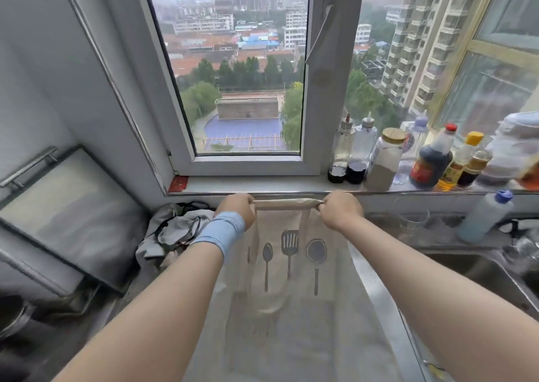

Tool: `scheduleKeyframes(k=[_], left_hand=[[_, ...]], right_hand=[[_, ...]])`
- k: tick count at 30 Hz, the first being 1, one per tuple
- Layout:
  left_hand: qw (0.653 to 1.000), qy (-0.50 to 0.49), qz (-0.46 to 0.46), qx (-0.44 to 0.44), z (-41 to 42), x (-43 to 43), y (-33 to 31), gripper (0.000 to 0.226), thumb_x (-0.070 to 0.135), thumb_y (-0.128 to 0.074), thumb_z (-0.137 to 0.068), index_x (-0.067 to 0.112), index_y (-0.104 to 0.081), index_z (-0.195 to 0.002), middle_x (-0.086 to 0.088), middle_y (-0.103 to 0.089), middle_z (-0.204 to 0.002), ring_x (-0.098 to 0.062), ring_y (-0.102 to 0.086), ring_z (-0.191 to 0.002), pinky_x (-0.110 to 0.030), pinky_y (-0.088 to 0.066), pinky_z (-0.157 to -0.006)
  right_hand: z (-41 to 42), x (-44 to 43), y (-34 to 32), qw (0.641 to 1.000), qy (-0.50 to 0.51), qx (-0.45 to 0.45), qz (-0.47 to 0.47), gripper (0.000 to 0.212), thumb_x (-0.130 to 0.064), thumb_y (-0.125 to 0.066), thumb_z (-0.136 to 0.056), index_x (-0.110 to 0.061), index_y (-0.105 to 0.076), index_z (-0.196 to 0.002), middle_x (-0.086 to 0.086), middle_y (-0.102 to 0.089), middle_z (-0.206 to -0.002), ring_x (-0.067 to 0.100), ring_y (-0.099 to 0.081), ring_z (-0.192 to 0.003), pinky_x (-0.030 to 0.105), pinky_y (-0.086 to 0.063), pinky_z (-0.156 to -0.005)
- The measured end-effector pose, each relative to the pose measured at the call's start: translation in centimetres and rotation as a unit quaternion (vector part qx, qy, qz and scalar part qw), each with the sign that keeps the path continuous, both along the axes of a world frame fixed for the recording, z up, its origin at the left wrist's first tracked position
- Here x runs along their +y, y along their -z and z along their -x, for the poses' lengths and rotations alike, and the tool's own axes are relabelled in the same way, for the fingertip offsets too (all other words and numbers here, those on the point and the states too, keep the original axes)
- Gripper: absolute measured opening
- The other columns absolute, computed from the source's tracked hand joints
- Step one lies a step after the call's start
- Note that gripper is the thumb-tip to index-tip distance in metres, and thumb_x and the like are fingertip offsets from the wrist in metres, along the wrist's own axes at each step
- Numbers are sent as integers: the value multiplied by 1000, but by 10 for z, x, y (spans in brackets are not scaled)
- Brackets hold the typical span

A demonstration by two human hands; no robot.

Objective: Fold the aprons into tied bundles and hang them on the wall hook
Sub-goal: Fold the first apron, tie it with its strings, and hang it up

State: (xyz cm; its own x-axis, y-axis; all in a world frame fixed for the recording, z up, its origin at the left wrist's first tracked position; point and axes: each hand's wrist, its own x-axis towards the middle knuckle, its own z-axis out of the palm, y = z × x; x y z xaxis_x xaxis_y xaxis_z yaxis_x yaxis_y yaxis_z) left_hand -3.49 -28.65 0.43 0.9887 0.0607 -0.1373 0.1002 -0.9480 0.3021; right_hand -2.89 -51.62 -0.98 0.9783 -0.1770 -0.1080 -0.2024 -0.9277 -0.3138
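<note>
A beige apron printed with a spoon, a spatula and a pan lies spread lengthwise on the counter in front of me. Its far edge is rolled into a tight tube just below the window sill. My left hand, with a blue band on the wrist, grips the left end of that roll. My right hand grips the right end. A second apron, grey with dark straps, lies crumpled to the left of the roll.
Several sauce and oil bottles stand along the window sill at the right. A white squeeze bottle stands by the steel sink at right. A glass-fronted appliance fills the left. No wall hook is in view.
</note>
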Motion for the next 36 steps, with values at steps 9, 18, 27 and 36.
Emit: scheduleKeyframes(k=[9, 18, 27, 36], left_hand=[[991, 35, 62, 115, 5, -7, 114, 72, 18, -49, -94, 31, -10, -153, -3, -34, -151, -29, -44, -130, -40, -37, -108], [951, 113, -59, 280, 73, 3, 213, 52, 40, -54, -89, 35, -40, -139, 1, -27, -150, -23, -27, -140, -41, -32, -111], [951, 128, -97, 263, 50, -11, 247, 86, 54, -58, -81, 36, -11, -150, -4, 6, -160, -25, 6, -148, -52, -16, -114], [989, 78, -42, 116, 5, -27, 222, 61, 1, -55, -80, 27, -37, -132, -3, -37, -129, -25, -45, -121, -39, -48, -85]], right_hand=[[-15, 17, 114, 969, -161, 151, -109, 88, -22, -55, -92, -20, 3, -158, 9, -3, -166, 26, -15, -151, 37, -23, -119], [65, 39, 226, 931, -106, 350, 3, 87, -56, -46, -90, -43, 13, -152, 9, 28, -160, 30, 20, -149, 66, -17, -111], [23, 9, 244, 957, -138, 252, 37, 88, -52, -48, -90, -35, 8, -156, 3, 23, -163, 20, 18, -150, 67, -11, -111], [1, 9, 241, 964, -251, 43, 74, 56, -10, -53, -86, -33, -48, -137, 10, -26, -154, 32, -45, -125, 39, -40, -92]])
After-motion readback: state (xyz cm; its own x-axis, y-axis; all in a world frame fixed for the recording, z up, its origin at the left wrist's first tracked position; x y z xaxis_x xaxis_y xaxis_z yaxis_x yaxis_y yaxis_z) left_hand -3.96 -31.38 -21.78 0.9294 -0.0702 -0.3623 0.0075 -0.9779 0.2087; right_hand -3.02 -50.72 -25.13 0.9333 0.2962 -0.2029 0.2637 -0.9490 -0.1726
